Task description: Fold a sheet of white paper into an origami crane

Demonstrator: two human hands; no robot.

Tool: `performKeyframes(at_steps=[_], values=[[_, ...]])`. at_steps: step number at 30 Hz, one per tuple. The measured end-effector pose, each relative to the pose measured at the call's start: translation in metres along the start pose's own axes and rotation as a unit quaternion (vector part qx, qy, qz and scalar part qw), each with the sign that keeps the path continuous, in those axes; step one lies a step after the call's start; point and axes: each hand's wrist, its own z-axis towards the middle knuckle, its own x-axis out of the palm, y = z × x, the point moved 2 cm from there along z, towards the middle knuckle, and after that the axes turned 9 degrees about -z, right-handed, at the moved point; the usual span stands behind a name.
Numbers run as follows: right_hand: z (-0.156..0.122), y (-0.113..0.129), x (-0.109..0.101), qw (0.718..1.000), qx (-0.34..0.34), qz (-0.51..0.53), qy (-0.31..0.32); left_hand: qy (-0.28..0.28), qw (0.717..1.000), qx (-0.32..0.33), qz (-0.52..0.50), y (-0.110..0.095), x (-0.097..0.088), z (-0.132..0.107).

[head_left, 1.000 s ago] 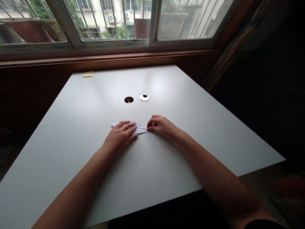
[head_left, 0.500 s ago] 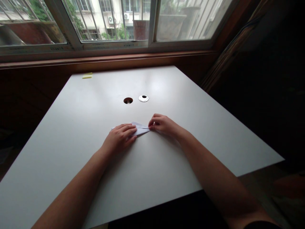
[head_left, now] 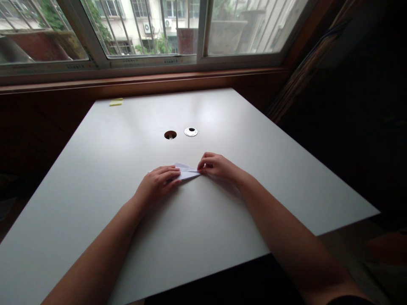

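Observation:
A small folded white paper (head_left: 187, 171) lies flat near the middle of the white table (head_left: 197, 220). My left hand (head_left: 159, 183) lies flat on the paper's left part, fingers stretched out and pressing it down. My right hand (head_left: 216, 166) is curled, its fingertips pinching the paper's pointed right end. Most of the paper is hidden under my left hand.
A round cable hole (head_left: 170, 134) and its white cap (head_left: 190, 131) sit beyond the paper. A small yellow piece (head_left: 115, 102) lies at the table's far left corner. Behind runs a wooden sill (head_left: 143, 80) under a window. The room to the right is dark.
My left hand has slid a little left and back off the paper, uncovering more of the fold. My right hand stays pinched on the tip.

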Motion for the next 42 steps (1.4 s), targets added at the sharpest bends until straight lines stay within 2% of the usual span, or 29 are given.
performKeyframes(at_steps=[5, 12, 20, 30, 38, 42], values=[[0.001, 0.003, 0.001, 0.999, -0.039, 0.002, -0.002, 0.002, 0.999, 0.036, 0.017, -0.002, 0.001, 0.001], [0.004, 0.007, 0.008, 0.995, -0.092, -0.027, -0.023, 0.010, 0.998, 0.040, 0.044, 0.000, 0.005, 0.001], [0.003, 0.015, 0.013, 0.996, -0.082, -0.004, -0.018, 0.015, 0.996, 0.054, 0.065, -0.003, 0.004, 0.002], [0.001, 0.018, 0.010, 0.998, -0.070, 0.004, -0.005, 0.001, 0.997, 0.064, 0.036, -0.003, 0.001, 0.002], [0.006, 0.025, 0.019, 0.991, -0.123, -0.040, -0.026, -0.013, 0.996, 0.065, 0.052, -0.003, 0.004, 0.002], [0.007, 0.023, 0.023, 0.993, -0.109, -0.029, -0.029, -0.014, 0.996, 0.055, 0.068, -0.002, 0.004, 0.001]])
